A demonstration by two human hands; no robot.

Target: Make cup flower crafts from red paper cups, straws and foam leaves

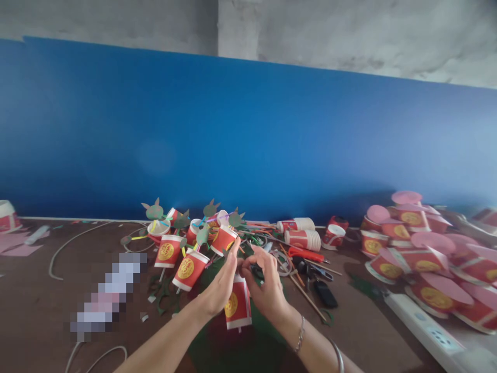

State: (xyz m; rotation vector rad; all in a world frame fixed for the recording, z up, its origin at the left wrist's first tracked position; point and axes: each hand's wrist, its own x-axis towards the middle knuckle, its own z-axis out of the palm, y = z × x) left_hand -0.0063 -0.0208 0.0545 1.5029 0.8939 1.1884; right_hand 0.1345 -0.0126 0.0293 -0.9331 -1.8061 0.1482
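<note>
Toward six o'clock, between your two hands, is a red paper cup (238, 305), a thin pale stick (239, 330) poking from its lower end. Your left hand (223, 287) runs along its left side, fingers straight and together; I cannot tell whether its hidden thumb presses anything. Your right hand (267, 287) curls thumb and forefinger together above the cup, but I cannot tell what they pinch, if anything. The step in hand looks like fine fitting at the cup's upper end; the next move calls for a steady cup and light fingertips. From it, leaning cups (166, 251) with green eared cutouts (155, 211) cluster between ten and eleven, stacked cups (303, 241) lie between one and two, a red tool (306, 254) near two, pink-disced cups (433, 298) toward three, and a white power strip (421, 324) just past three.
</note>
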